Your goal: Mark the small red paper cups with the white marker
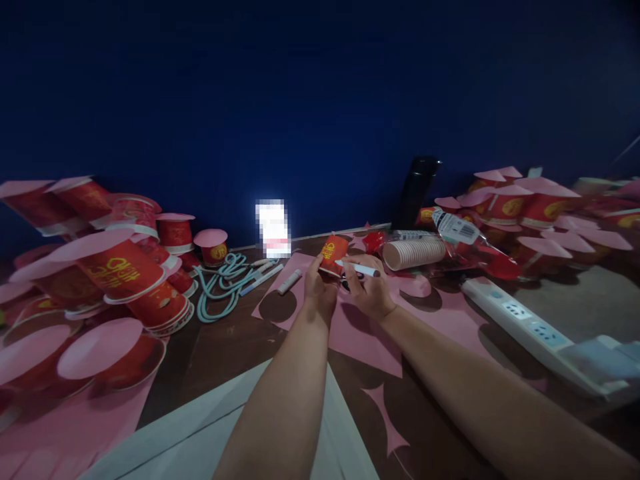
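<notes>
My left hand (320, 287) is closed round a red paper cup (334, 253) with yellow lettering, holding it over cut pink paper (367, 340). In my right hand (371, 287) is a white marker (365, 270), gripped like a pen. Its tip points left and lies close to the cup's side; whether it touches I cannot tell. A small dark thing shows between the hands, mostly hidden by the fingers. Left of the cup, a short white tube (289, 282) rests on the pink paper.
Red cups with pink paper discs crowd the left (125, 267) and right (510, 200). A coiled light-blue cord (220, 293), a lit phone-like screen (273, 228), a black bottle (415, 193), stacked paper cups (415, 255) and a power strip (535, 330) surround the hands. White board (200, 427) lies in front.
</notes>
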{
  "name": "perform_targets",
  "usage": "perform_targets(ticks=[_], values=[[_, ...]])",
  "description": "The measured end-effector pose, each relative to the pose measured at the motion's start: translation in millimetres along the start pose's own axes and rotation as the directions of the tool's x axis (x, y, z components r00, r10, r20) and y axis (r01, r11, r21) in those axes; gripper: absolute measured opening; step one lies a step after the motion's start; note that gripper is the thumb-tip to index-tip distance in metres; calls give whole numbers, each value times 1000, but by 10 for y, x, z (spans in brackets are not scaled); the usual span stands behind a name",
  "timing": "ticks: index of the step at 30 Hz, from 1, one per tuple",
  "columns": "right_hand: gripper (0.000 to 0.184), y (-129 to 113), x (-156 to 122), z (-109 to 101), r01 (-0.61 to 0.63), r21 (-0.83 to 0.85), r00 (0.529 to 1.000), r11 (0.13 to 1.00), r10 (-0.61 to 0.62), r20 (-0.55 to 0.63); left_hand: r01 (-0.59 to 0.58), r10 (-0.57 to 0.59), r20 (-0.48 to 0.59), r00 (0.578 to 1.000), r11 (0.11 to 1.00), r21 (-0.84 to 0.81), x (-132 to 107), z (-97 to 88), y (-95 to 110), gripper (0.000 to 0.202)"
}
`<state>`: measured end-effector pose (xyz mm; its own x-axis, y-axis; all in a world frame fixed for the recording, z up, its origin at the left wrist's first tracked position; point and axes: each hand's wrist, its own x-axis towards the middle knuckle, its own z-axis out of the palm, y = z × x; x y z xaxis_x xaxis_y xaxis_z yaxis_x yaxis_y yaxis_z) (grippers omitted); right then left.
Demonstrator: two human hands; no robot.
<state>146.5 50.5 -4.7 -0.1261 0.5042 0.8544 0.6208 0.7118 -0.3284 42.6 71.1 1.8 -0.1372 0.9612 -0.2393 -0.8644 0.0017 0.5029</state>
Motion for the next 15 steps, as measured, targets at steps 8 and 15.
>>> perform_targets(ticks=[8, 15], values=[[17, -3, 12, -4, 2, -24, 1000, 1000, -2, -9, 15, -10, 59, 998, 996, -85, -1, -5, 1, 25], [17, -2, 8, 0, 0, -32, 1000, 999, 0, -19, 19, -15, 63, 998, 997, -73, 5, -27, -5, 26]])
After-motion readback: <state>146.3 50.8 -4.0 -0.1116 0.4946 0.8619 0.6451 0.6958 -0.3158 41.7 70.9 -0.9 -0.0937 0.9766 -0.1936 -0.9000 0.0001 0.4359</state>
